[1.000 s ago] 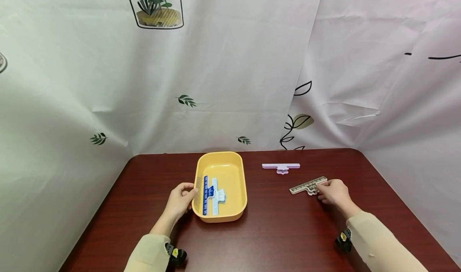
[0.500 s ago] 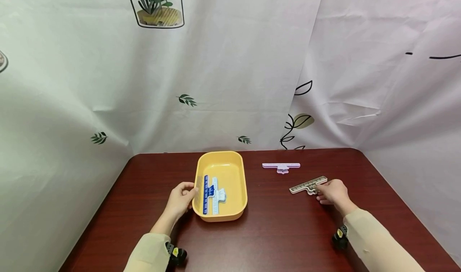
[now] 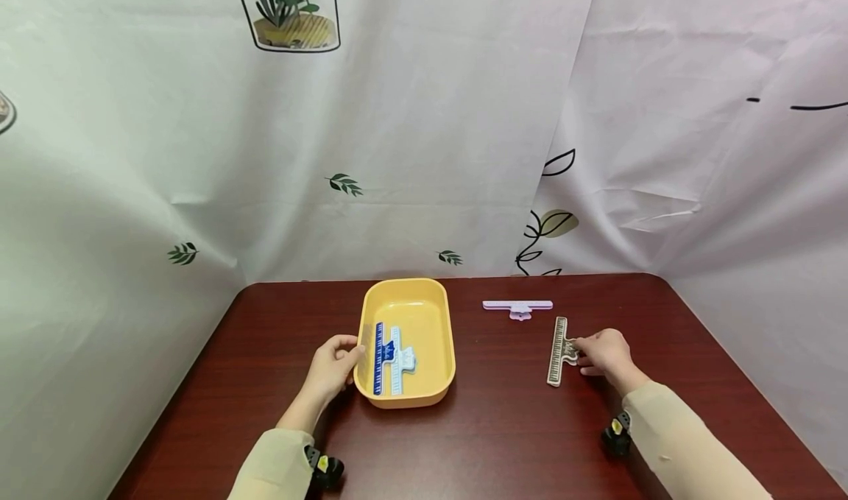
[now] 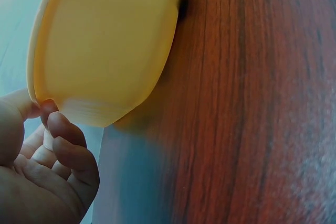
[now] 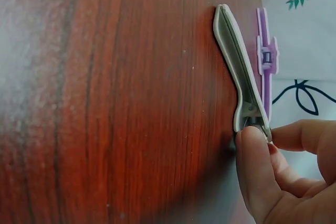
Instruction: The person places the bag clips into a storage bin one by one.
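Note:
My left hand (image 3: 331, 367) pinches the left rim of a yellow tray (image 3: 442, 338), thumb and fingers at the rim in the left wrist view. Inside the tray, a dark blue clip (image 3: 378, 367) and a light blue clip (image 3: 396, 378) lie side by side, both with piano-key patterns. To the right, my right hand (image 3: 606, 353) pinches the handle of a beige and black piano-key clip (image 3: 556, 356), whose long bar points away from me. In the right wrist view, thumb and index finger squeeze the handle of that clip (image 5: 236, 66) from both sides.
A purple clip (image 3: 517, 305) lies near the back edge of the dark red-brown table (image 3: 503, 426), beyond the right hand. White patterned fabric (image 3: 424, 117) hangs behind the table and along both sides.
The right hand has turned the beige and black clip from lying crosswise to pointing away, and shifted slightly left. The left hand and the tray have stayed put.

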`<state>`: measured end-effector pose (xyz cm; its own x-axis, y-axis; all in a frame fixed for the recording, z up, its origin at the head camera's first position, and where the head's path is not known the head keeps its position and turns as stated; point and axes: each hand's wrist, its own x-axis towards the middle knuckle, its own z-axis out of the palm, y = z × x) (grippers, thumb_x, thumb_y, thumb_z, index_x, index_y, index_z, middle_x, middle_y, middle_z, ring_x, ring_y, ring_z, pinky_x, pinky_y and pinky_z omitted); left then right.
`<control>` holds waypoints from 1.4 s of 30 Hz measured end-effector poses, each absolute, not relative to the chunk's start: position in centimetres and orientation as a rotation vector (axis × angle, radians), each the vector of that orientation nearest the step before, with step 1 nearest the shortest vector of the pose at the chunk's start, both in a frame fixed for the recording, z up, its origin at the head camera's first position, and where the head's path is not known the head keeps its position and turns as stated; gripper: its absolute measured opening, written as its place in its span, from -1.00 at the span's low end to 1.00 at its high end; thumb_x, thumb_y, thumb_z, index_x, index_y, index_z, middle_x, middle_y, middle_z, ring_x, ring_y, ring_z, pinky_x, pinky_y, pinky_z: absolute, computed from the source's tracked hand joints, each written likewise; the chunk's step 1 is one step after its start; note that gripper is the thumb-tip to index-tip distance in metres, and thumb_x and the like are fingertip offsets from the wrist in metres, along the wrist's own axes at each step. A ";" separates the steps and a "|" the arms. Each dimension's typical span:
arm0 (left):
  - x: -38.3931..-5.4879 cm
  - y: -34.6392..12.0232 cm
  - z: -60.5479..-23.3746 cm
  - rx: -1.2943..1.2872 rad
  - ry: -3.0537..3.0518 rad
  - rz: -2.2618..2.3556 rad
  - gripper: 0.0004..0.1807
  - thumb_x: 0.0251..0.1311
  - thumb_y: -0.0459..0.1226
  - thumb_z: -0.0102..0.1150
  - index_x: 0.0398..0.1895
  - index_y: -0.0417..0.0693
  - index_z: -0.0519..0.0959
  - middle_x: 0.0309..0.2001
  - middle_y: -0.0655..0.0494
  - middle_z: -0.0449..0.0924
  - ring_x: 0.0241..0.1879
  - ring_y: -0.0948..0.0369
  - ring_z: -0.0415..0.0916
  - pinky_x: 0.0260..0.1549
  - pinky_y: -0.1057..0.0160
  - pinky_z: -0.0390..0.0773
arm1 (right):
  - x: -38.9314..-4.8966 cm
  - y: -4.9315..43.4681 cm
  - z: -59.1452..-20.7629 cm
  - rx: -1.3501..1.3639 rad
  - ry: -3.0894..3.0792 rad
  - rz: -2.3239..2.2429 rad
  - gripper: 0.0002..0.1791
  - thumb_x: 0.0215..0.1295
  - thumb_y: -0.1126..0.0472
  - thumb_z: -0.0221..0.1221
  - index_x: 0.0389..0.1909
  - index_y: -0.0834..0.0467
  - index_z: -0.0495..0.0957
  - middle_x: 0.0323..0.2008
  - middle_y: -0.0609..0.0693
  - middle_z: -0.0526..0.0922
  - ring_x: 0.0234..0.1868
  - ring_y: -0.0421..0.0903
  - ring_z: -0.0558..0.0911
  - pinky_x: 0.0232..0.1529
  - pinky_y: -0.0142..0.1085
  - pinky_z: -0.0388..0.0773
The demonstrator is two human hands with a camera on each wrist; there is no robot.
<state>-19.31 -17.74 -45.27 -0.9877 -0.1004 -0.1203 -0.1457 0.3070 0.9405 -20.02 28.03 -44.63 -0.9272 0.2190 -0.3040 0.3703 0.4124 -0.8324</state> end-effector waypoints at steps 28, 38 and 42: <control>-19.3 -17.7 -45.2 -0.231 2.504 1.809 -0.66 0.22 -0.27 0.14 -0.01 -0.28 0.43 -0.72 0.16 0.34 -0.76 0.25 0.29 -0.79 0.33 0.28 | -20.3 27.8 -44.3 0.495 2.619 -1.467 -0.68 0.24 0.25 0.11 -0.19 0.49 0.55 -0.54 0.02 0.53 -0.53 -0.20 0.55 -0.47 -0.26 0.66; -19.3 -17.7 -45.2 -0.240 2.507 1.801 -0.66 0.22 -0.26 0.14 0.00 -0.27 0.43 -0.70 0.15 0.35 -0.76 0.26 0.30 -0.78 0.34 0.29 | -20.2 27.9 -44.4 0.479 2.579 -1.524 -0.62 0.27 0.29 0.05 -0.05 0.54 0.46 -0.49 0.05 0.54 -0.51 -0.22 0.58 -0.43 -0.25 0.67; -19.4 -17.7 -45.3 -0.241 2.512 1.798 -0.66 0.22 -0.27 0.14 0.00 -0.27 0.43 -0.71 0.15 0.36 -0.76 0.25 0.30 -0.78 0.34 0.29 | -20.2 27.9 -44.3 0.465 2.571 -1.543 -0.61 0.28 0.29 0.03 -0.02 0.55 0.45 -0.47 0.06 0.56 -0.50 -0.22 0.59 -0.42 -0.24 0.67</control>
